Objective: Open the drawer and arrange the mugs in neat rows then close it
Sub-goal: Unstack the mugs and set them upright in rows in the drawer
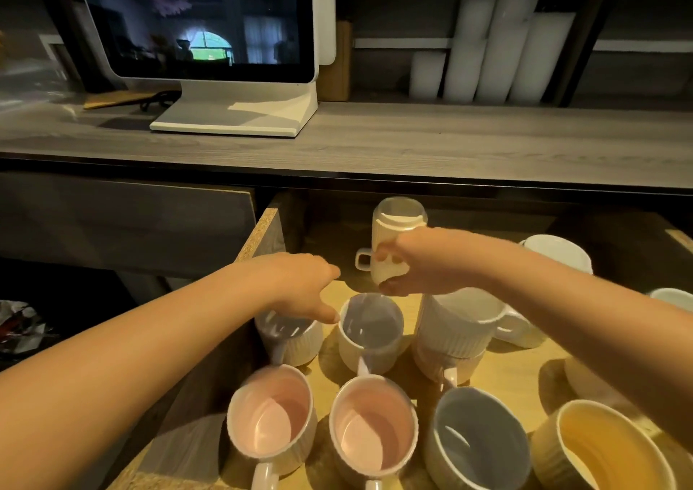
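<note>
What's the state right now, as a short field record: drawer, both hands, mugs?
drawer: wooden drawer, open
right hand: right hand grips upside-down white ribbed mug, handle pointing left
left hand: left hand over back-left blue-lined white mug; grip hidden
front row: left pink-lined mug, right pink-lined mug, blue-lined grey mug, yellow ribbed mug, all upright
counter: white monitor

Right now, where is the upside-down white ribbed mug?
In the head view, the upside-down white ribbed mug is in the grip of the right hand, over the middle of the open wooden drawer, behind the upright mug with the blue inside.
</note>
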Available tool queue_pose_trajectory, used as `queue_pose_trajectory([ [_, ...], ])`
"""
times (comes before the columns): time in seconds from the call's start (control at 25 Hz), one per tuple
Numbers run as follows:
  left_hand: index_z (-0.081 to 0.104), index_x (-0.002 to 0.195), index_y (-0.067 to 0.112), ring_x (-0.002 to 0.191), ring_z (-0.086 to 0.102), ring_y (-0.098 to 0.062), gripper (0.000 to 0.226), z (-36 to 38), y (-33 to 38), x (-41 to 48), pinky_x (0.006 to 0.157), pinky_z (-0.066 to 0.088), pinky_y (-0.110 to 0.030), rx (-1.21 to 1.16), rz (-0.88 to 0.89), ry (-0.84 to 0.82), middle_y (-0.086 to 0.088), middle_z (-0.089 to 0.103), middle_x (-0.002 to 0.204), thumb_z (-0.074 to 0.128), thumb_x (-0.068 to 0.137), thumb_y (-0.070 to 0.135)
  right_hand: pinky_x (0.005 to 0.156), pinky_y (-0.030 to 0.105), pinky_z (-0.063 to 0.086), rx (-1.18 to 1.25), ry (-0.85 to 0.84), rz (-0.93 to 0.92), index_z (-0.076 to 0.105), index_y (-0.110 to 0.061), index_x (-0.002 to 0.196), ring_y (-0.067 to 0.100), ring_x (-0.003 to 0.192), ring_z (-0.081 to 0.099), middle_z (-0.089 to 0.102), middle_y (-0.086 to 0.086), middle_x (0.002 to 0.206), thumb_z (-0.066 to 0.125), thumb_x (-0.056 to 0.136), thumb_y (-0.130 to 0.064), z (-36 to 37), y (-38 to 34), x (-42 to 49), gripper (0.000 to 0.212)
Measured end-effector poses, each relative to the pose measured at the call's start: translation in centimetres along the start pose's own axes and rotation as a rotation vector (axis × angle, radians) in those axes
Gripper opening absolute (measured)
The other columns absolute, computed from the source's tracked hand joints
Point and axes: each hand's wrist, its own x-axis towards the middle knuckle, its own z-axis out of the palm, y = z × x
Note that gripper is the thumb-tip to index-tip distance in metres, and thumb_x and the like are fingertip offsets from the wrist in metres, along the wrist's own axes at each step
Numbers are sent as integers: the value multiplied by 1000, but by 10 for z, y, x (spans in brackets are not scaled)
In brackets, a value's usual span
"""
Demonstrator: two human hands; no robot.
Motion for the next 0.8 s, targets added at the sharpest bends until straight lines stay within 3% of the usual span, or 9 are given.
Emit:
queue_pose_trajectory([
  [0.12,25,145,22,131,41,-19,68,-14,24,-3,104,39,-32,-99,110,92,-2,36,149,55,88,45,88,36,54,73,51,59,47,-24,130,23,105,60,60,4,125,60,86,-39,-7,25,-24,48],
  [0.28,24,146,23,133,39,-19,74,-23,56,-1,106,38,-32,-199,210,155,0,34,150,60,85,44,84,25,53,153,81,108,50,-24,128,15,103,60,61,-2,124,60,87,-33,-7,50,-56,43],
  [0.48,36,136,21,117,52,-19,72,-27,81,17,99,47,-35,-267,254,137,-1,52,134,72,77,41,85,20,43,244,64,116,35,-34,137,11,117,49,48,-9,136,69,78,-41,11,62,-82,69],
  [0.64,37,135,24,118,51,-18,72,-29,88,27,98,43,-30,-341,257,110,1,53,132,74,75,36,97,26,42,328,87,78,23,-39,142,12,126,41,36,-9,147,72,75,-43,22,60,-76,84],
  [0.8,35,136,25,118,51,-15,75,-20,83,31,94,41,-24,-428,278,132,4,51,133,76,74,34,89,20,41,332,107,72,23,-36,143,8,115,42,40,-7,141,73,74,-42,27,59,-71,85],
])
